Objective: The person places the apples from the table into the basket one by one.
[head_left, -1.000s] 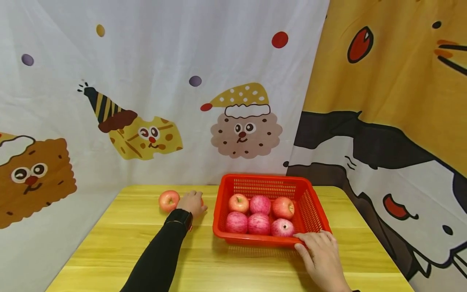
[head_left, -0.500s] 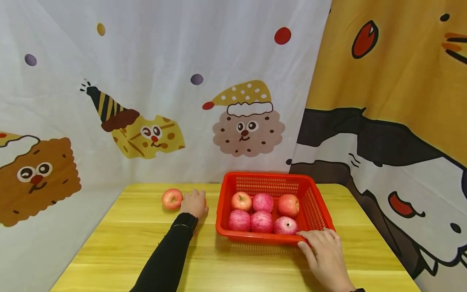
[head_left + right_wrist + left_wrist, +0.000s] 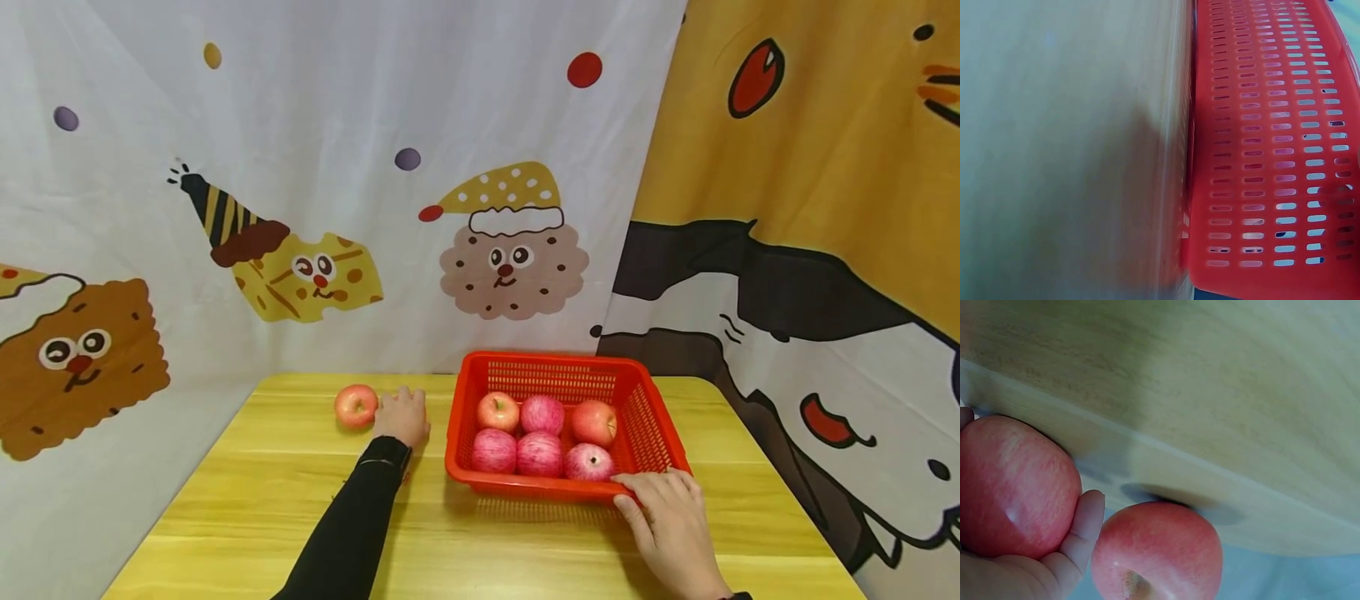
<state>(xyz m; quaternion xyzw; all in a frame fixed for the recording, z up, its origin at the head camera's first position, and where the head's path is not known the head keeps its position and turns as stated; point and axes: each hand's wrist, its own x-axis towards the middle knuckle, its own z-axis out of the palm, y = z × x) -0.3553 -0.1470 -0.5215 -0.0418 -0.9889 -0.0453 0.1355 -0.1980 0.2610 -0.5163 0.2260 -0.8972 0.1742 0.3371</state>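
Observation:
Toward the back left of the table, my left hand [image 3: 402, 417] holds a red apple, nearly hidden beneath it in the head view. The left wrist view shows fingers and thumb around this apple [image 3: 1016, 487]. Just to its left in the head view sits another apple [image 3: 356, 407], close to the fingers. A red plastic basket [image 3: 525, 483] with slotted walls contains several pink and red apples [image 3: 540, 454]. My right hand [image 3: 671, 521] grips its front right rim, fingers over the edge and thumb on the outer side. That basket's slotted wall [image 3: 1266, 150] fills the right wrist view's right side.
A wooden table [image 3: 247, 500] bears everything. Behind it hangs a white curtain [image 3: 337, 125] with cartoon prints, and a yellow, black and white printed one [image 3: 795, 183] stands to the right. Inside the basket, bare floor shows at the right.
The head view has shifted slightly, so everything appears a little higher and to the right. My left hand stays at the same apple, and my right hand stays on the basket rim.

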